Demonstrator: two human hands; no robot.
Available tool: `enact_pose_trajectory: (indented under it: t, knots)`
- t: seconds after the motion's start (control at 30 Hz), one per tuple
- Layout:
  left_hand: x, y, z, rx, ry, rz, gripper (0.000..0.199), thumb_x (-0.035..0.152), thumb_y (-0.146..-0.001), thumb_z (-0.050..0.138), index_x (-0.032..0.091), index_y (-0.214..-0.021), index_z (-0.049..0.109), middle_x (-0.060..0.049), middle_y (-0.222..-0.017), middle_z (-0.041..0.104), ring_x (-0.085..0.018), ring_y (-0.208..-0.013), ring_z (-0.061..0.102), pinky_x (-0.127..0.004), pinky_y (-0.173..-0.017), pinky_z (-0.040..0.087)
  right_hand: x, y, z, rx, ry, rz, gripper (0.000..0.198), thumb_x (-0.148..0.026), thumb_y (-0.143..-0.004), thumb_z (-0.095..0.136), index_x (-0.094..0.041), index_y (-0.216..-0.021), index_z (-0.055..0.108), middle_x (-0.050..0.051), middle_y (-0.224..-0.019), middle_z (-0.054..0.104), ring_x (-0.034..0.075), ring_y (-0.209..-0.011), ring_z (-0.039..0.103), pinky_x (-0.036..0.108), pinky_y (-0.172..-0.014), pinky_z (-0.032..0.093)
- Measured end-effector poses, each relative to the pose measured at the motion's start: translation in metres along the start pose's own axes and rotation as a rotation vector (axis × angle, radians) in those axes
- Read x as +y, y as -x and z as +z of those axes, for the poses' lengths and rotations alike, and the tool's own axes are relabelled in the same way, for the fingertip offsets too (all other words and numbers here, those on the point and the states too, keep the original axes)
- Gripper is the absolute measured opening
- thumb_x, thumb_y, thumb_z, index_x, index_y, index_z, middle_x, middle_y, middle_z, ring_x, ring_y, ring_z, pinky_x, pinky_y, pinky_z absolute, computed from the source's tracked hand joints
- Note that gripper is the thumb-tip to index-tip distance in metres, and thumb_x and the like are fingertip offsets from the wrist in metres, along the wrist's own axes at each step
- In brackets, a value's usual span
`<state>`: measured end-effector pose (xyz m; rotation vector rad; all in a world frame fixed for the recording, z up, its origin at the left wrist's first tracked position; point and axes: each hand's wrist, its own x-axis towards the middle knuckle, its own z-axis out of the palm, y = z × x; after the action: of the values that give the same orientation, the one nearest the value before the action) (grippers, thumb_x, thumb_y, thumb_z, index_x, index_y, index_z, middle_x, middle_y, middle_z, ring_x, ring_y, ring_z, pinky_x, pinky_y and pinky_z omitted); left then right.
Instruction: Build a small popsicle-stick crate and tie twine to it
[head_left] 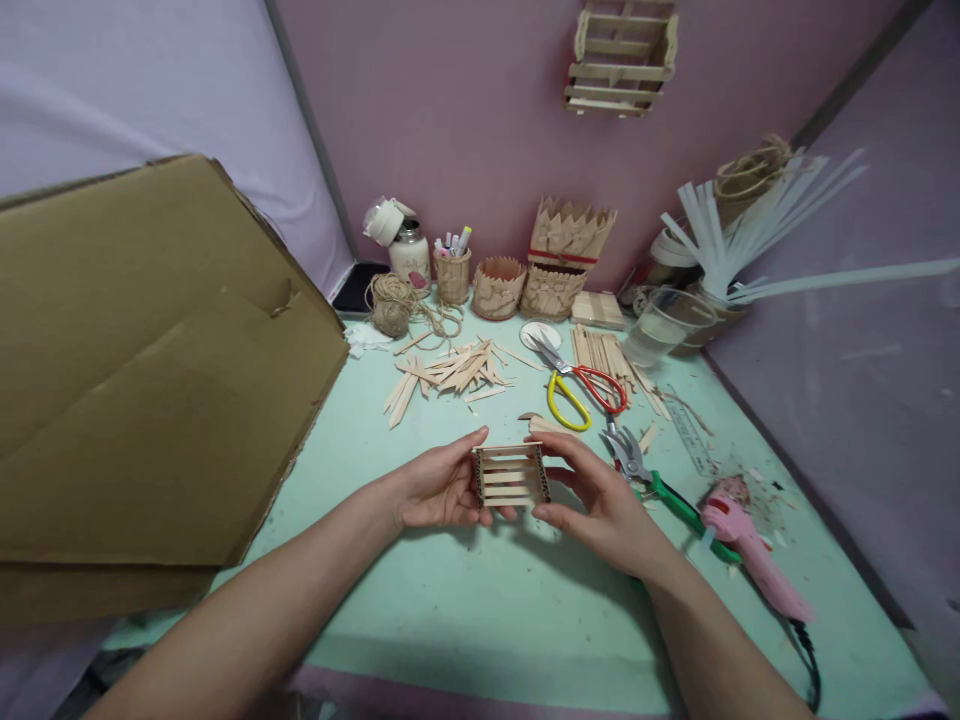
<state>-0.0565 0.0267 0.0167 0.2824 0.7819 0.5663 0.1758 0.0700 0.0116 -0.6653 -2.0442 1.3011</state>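
Between my two hands, just above the green tabletop, is a small slatted crate made of wooden craft sticks with dark corrugated cardboard ends. My left hand grips its left end, the thumb along the upper corner and fingertips showing below. The right end is held by my right hand, fingers at the top corner and thumb at the lower one. Beyond my hands lie scissors with one yellow and one red handle. Green-handled pruning shears rest right of my right hand.
A pink glue gun lies at the right with its cord. Loose stick pieces and a stick stack lie farther back. Twine, a marker cup and a clear cup stand behind. Large cardboard leans at left.
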Motion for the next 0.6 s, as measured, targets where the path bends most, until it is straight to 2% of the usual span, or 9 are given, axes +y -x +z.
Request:
enact_pose_trajectory:
  t: [0.27, 0.4, 0.43, 0.5, 0.6]
  knots:
    - [-0.001, -0.001, 0.001, 0.007, -0.022, 0.002, 0.075, 0.067, -0.094, 0.029, 0.005, -0.120, 0.062, -0.017, -0.078, 0.076, -0.015, -0.051, 0.068, -0.020, -0.046, 0.049, -0.003, -0.001, 0.000, 0.015, -0.022, 0.014, 0.052, -0.028, -0.080, 0.074, -0.032, -0.129, 0.055, 0.008, -0.135, 0.055, 0.026, -0.130, 0.051, 0.042, -0.102, 0.054]
    - [0.000, 0.003, 0.002, 0.013, -0.088, 0.027, 0.084, 0.077, -0.087, 0.027, 0.007, -0.118, 0.063, -0.017, -0.086, 0.075, -0.018, -0.059, 0.071, -0.024, -0.053, 0.052, -0.004, -0.002, 0.002, 0.054, -0.112, 0.062, 0.049, -0.031, -0.079, 0.076, -0.031, -0.124, 0.057, 0.009, -0.133, 0.056, 0.025, -0.123, 0.057, 0.042, -0.098, 0.055]
    - [0.000, 0.005, 0.003, 0.034, -0.121, 0.073, 0.084, 0.079, -0.085, 0.030, 0.008, -0.117, 0.063, -0.018, -0.090, 0.075, -0.020, -0.065, 0.072, -0.026, -0.058, 0.054, -0.004, -0.003, 0.001, 0.073, -0.154, 0.076, 0.047, -0.032, -0.079, 0.076, -0.031, -0.122, 0.058, 0.009, -0.133, 0.058, 0.025, -0.120, 0.059, 0.041, -0.095, 0.057]
    - [0.002, 0.010, 0.003, 0.099, -0.207, 0.253, 0.077, 0.076, -0.083, 0.044, 0.010, -0.118, 0.062, -0.019, -0.105, 0.073, -0.023, -0.082, 0.073, -0.033, -0.073, 0.056, -0.003, -0.004, 0.000, 0.106, -0.246, 0.103, 0.045, -0.033, -0.077, 0.077, -0.031, -0.119, 0.059, 0.009, -0.130, 0.061, 0.025, -0.117, 0.061, 0.041, -0.092, 0.058]
    - [0.006, 0.017, 0.004, 0.187, -0.402, 0.562, 0.065, 0.050, -0.074, 0.077, 0.017, -0.126, 0.058, -0.018, -0.131, 0.061, -0.028, -0.115, 0.062, -0.039, -0.095, 0.050, -0.001, -0.005, -0.002, 0.136, -0.340, 0.144, 0.046, -0.034, -0.076, 0.078, -0.031, -0.118, 0.061, 0.008, -0.127, 0.065, 0.026, -0.118, 0.061, 0.040, -0.090, 0.057]
